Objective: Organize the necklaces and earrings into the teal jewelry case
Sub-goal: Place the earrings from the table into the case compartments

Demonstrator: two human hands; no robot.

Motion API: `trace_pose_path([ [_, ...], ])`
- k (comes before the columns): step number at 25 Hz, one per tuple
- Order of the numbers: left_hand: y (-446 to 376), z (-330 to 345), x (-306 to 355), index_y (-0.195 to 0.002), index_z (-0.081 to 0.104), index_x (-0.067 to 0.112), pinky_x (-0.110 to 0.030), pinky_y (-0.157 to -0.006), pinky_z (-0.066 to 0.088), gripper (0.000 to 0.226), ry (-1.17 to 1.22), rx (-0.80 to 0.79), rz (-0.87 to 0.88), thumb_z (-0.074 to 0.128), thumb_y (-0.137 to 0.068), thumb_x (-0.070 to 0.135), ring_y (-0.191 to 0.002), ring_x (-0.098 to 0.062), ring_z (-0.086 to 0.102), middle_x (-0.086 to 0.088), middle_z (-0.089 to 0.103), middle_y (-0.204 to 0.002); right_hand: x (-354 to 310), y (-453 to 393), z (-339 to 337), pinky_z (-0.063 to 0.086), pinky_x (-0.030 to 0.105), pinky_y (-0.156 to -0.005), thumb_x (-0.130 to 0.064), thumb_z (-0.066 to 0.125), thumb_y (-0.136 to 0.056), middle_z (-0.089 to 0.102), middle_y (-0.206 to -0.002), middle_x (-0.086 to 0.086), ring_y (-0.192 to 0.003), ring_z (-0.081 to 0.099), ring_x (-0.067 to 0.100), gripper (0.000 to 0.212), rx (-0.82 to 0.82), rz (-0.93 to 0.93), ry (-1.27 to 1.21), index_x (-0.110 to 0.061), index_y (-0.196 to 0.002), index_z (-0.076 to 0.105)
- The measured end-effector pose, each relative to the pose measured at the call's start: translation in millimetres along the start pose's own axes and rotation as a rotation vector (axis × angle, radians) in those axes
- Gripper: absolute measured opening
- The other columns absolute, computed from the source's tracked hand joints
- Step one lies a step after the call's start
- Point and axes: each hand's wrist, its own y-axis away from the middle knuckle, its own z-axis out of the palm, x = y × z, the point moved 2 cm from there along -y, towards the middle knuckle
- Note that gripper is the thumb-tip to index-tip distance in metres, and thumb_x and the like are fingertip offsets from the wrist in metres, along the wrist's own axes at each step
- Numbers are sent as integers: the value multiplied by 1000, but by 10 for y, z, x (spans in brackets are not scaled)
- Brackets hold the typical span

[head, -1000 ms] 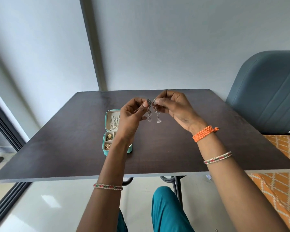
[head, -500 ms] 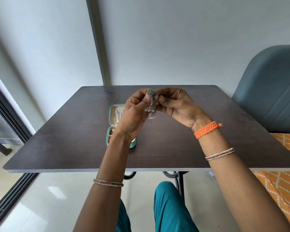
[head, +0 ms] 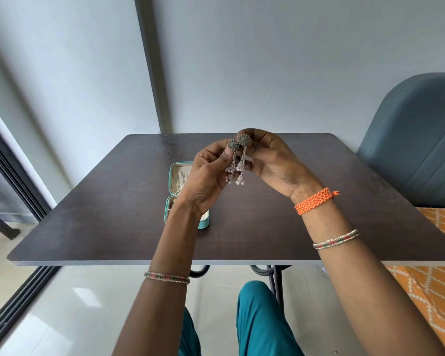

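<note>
The left hand point(head: 206, 173) and right hand point(head: 272, 160) are raised above the table point(head: 113, 222), fingers curled, each pinching the round top of one silver drop earring; the pair of earrings point(head: 235, 163) hangs side by side between them. Below the left wrist, left of centre, the teal jewelry case point(head: 176, 181) lies open, with chains in its far half and small gold pieces in the near half. This pair appears to be what remains to stow.

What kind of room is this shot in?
Likely a home room, not a workshop: a plain dark wooden table against a bare grey wall, a blue-grey upholstered chair beside it, and orange patterned fabric at the right, perhaps bedding.
</note>
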Motion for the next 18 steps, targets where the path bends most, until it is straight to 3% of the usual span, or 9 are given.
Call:
trace_pose_path([
  [4, -41, 11, 27, -73, 74, 15, -21, -62, 53, 24, 21, 18, 12, 52, -82, 8, -62, -7, 62, 2, 68, -68, -38, -28, 57, 53, 24, -62, -9, 55, -79, 68, -75, -6, -70, 62, 9, 23, -6, -31, -18, -22, -73, 73],
  [9, -3, 16, 68, -77, 73, 16, -22, -63, 53, 17, 34, 15, 16, 65, -81, 1, -65, -10, 62, 0, 68, -73, -27, -18, 86, 51, 23, -64, -8, 56, -78, 67, -75, -7, -71, 61, 8, 23, -28, -22, -30, -23, -72, 72],
  [12, 34, 82, 129, -73, 72, 20, -20, -54, 50, 6, 41, 7, 20, 67, -69, 20, -57, -7, 60, 3, 67, -69, -37, -8, 117, 50, 27, -66, -10, 56, -78, 67, -76, -6, -72, 60, 10, 22, -45, -28, -25, -24, -73, 72],
  [18, 48, 160, 261, -73, 70, 24, -21, -54, 51, 32, -7, -30, 69, 50, -91, 7, -60, -6, 60, 7, 66, -70, -174, -2, 218, 51, 22, -63, -6, 54, -79, 67, -77, -5, -72, 61, 9, 25, -79, -71, -70, -23, -73, 72],
])
